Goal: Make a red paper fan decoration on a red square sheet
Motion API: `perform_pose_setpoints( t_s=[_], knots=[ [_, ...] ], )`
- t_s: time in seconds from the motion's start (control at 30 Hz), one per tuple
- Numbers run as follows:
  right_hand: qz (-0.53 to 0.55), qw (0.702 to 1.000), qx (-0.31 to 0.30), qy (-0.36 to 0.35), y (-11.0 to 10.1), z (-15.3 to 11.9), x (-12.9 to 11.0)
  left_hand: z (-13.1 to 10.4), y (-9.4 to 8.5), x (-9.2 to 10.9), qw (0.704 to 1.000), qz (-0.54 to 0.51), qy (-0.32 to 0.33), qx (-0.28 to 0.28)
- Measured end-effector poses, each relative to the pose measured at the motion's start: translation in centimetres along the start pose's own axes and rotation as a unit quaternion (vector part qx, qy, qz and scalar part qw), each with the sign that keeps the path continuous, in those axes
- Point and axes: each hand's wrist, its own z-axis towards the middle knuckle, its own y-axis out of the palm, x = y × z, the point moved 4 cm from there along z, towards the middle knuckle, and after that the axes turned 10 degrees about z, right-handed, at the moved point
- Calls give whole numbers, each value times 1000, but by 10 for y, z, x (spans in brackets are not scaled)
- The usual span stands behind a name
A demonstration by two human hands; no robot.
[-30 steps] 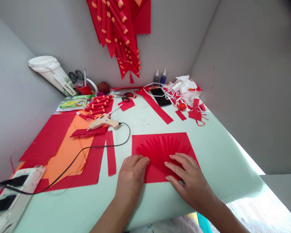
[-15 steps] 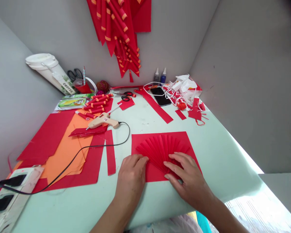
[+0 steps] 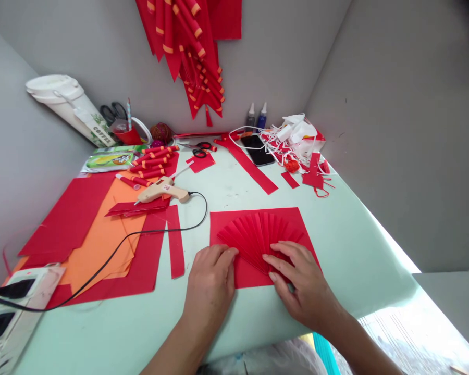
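Note:
A pleated red paper fan [image 3: 254,232] lies spread on a red paper sheet [image 3: 219,217] near the front of the table. My left hand [image 3: 211,273] is closed at the fan's left edge, thumb and forefinger pressed together there; the other fingers are tucked under and partly hidden. Across the fan's right part rests my right hand [image 3: 300,278], its fingers apart and their tips on the pleats near the fan's lower point. That hand covers part of the fan's right side.
A beige glue gun [image 3: 162,190] lies at the left, its black cable [image 3: 136,233] crossing orange paper [image 3: 101,255] and a red strip [image 3: 175,242]. Farther back are scissors [image 3: 201,149], red paper rolls [image 3: 152,162], a phone [image 3: 258,151] and white paper scraps [image 3: 283,143].
The whole view has shifted slightly. Both hands stay on the fan in nearly the same place, and the right thumb has moved a little closer to the fan's lower point.

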Motion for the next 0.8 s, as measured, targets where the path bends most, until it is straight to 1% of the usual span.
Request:
perform_pose_setpoints(
  t_s=[0.17,0.33,0.53,0.63,0.7,0.8],
  knots=[
    [-14,1000,6,-10,1,1,-1,0,0,0,1000,4,6,3],
    [-15,1000,3,-4,2,1,-2,0,-1,2,1000,10,10,12],
    [-13,1000,-3,0,2,2,-3,1,-9,5,999,-1,6,46],
    [-14,1000,-3,1,2,2,-3,2,-12,9,998,-19,21,59],
    [-15,1000,-5,3,3,2,-3,2,-12,13,997,-36,43,55],
    [-18,1000,-9,5,3,2,-3,1,-8,17,996,-46,65,26]
  ],
)
